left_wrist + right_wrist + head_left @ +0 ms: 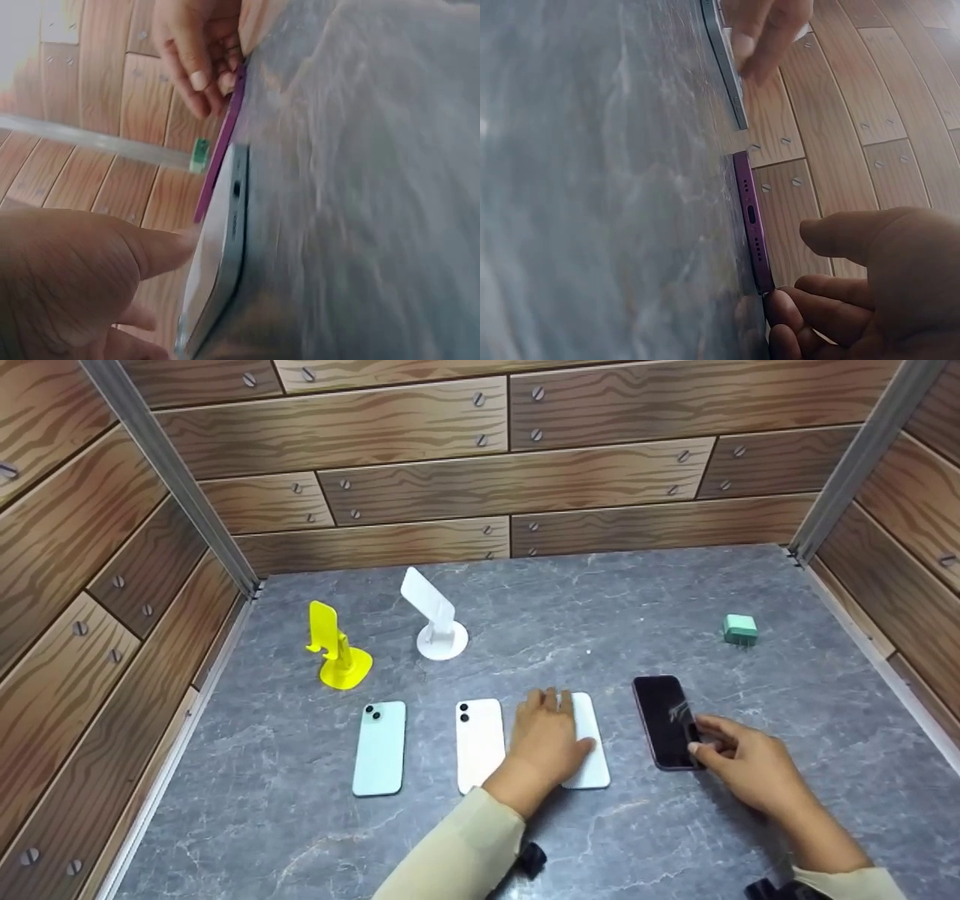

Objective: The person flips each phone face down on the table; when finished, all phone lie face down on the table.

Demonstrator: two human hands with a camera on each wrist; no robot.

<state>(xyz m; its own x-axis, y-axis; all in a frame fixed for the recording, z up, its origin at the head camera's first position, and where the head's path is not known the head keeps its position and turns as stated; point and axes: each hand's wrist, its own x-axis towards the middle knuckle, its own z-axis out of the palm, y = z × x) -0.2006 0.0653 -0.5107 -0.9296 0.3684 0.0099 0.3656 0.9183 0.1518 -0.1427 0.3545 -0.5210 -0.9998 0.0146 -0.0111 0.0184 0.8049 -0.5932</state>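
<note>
Over a pale phone spreads my left hand. Its fingers reach along the phone's left side and its thumb lies over the face; the upper left part of the phone is hidden. In the left wrist view that phone lies flat with its port edge showing. At the right long edge of a dark-screened phone is my right hand. In the right wrist view its fingertips touch the corner of the purple-framed phone, while the thumb stands apart from it.
A white phone and a mint-green phone lie back up on the left. Behind them stand a yellow phone stand and a white phone stand. A small green block sits far right. Wood-patterned walls enclose the grey table.
</note>
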